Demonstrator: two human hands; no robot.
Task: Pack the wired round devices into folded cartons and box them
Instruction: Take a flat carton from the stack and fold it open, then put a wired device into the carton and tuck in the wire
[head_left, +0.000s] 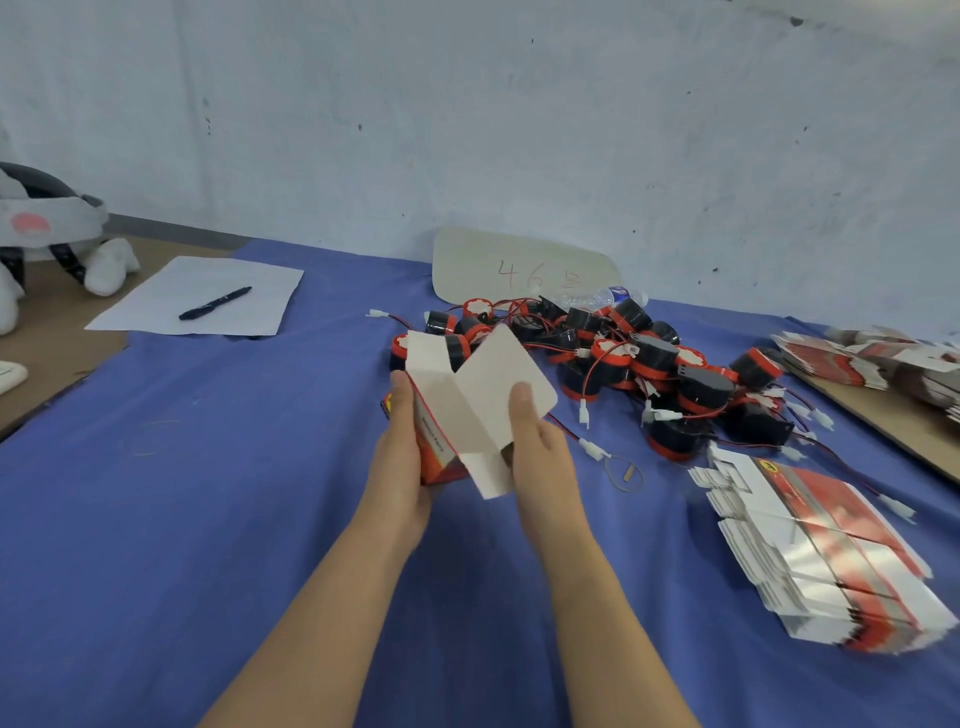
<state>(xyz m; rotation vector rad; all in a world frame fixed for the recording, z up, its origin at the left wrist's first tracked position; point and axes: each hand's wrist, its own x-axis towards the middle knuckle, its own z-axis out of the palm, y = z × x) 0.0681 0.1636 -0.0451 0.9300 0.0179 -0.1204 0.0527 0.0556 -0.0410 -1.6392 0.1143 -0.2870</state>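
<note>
Above the middle of the blue-covered desk (208, 493), both hands hold a half-opened carton (470, 400) with its white flaps turned up. The left hand (404, 462) grips its printed left side. The right hand (540, 449) pinches the right flap, thumb on the inner face. The heap of wired round devices (639, 364) lies just beyond it, and a stack of flat cartons (831, 566) lies near right.

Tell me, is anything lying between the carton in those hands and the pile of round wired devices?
Nothing visible does. The carton, held by the left hand and right hand, is right before the pile; one loose wire lies alongside.
</note>
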